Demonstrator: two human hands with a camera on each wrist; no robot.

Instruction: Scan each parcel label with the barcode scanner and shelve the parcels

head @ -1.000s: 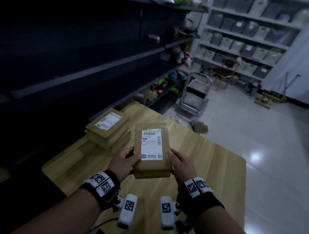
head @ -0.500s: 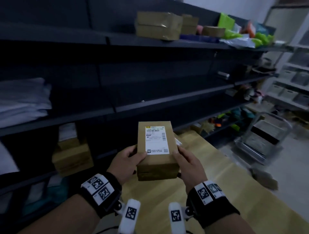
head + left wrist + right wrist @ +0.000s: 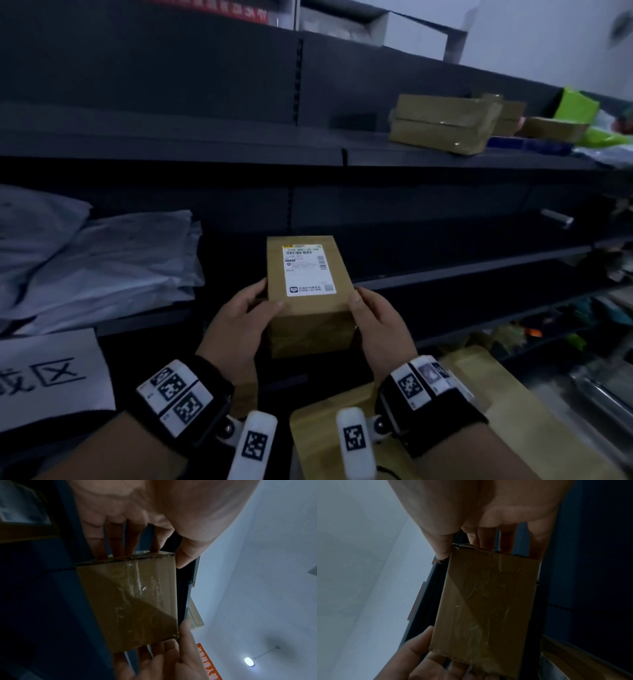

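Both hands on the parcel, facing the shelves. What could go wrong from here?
1. The left hand and right hand hold the parcel only at its near end; it might tip forward.
2. The upper shelf sits well above; reaching up could loosen the hold.
3. The stacked bags fill the left of the middle shelf.

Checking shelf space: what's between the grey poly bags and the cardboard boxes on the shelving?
Head view: grey poly bags lie one tier below the cardboard boxes; bare dark shelf between.
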